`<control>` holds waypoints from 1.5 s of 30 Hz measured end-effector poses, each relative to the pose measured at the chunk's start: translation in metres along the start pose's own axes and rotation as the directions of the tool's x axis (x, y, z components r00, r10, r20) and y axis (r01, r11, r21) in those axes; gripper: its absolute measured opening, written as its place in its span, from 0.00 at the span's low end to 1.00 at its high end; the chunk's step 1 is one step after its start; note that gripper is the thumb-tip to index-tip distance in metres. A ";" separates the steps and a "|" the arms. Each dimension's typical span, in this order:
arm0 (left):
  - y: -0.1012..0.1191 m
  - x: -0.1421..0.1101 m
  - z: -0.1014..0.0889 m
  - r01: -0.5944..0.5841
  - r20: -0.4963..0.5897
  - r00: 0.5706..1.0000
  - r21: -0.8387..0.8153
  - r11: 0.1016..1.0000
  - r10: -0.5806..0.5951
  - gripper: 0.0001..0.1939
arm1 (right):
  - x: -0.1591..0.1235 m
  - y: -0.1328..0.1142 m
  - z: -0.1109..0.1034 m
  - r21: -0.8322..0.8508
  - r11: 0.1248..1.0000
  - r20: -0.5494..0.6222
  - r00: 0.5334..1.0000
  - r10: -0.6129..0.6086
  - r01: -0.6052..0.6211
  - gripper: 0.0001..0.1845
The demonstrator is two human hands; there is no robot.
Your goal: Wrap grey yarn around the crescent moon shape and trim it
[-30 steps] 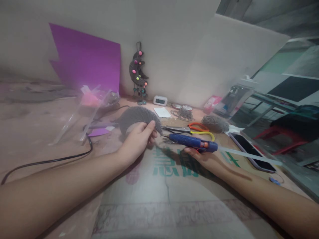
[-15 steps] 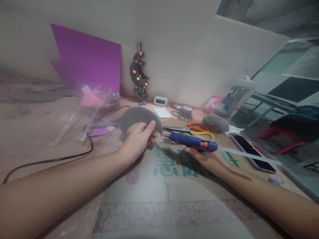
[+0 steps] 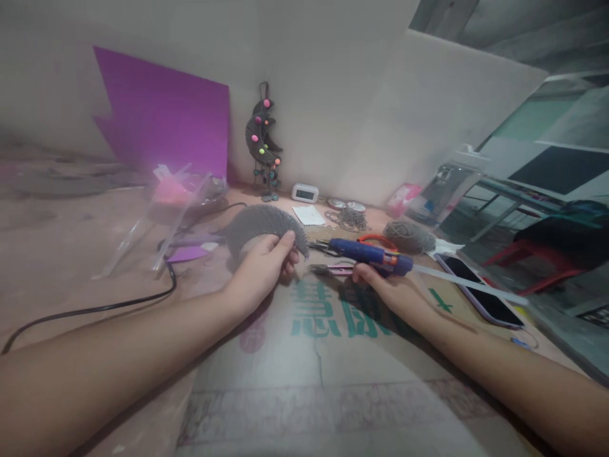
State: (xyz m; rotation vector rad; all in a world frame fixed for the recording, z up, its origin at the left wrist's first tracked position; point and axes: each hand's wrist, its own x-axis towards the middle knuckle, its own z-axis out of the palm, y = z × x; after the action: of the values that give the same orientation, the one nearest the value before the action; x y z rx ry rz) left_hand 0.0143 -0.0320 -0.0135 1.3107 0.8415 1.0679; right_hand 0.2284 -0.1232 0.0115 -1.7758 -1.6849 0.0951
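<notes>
Between the thumb and fingers of my left hand is a crescent wrapped in grey yarn, its tip pointing right. My right hand is closed around a blue glue gun, whose nozzle points left at the crescent's tip with a small gap showing. A long clear glue stick sticks out of the gun's back end. Below the gun, small thread snips lie by my right fingertips. Orange-handled scissors lie partly hidden behind the gun.
A ball of grey yarn and a phone lie to the right. Clear glue sticks and a black cord are on the left. A small clock and a hanging moon ornament stand at the wall, beside purple card.
The glue gun has risen slightly and its nozzle has drawn back from the crescent's tip, uncovering more of the snips. My left hand keeps its hold on the crescent.
</notes>
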 end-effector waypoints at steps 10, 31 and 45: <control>-0.002 0.002 0.001 0.005 0.039 0.999 -0.031 1.000 -0.004 0.20 | 0.047 0.007 -0.019 0.173 0.981 -0.169 0.979 0.112 -0.083 0.23; -0.004 0.002 0.000 -0.009 0.074 0.997 0.000 1.000 0.009 0.22 | 0.113 0.056 0.006 -0.332 0.943 0.035 0.999 -0.016 0.026 0.23; -0.001 -0.002 0.001 -0.042 0.090 0.995 0.090 0.995 0.034 0.18 | 0.015 -0.001 0.019 -0.373 0.725 0.299 0.815 -0.497 0.579 0.08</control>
State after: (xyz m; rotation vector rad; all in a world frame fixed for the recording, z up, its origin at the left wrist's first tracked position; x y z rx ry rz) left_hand 0.0151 -0.0341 -0.0141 1.4462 0.8098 1.0030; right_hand 0.2207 -0.1016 0.0034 -1.5198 -2.4560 -0.4492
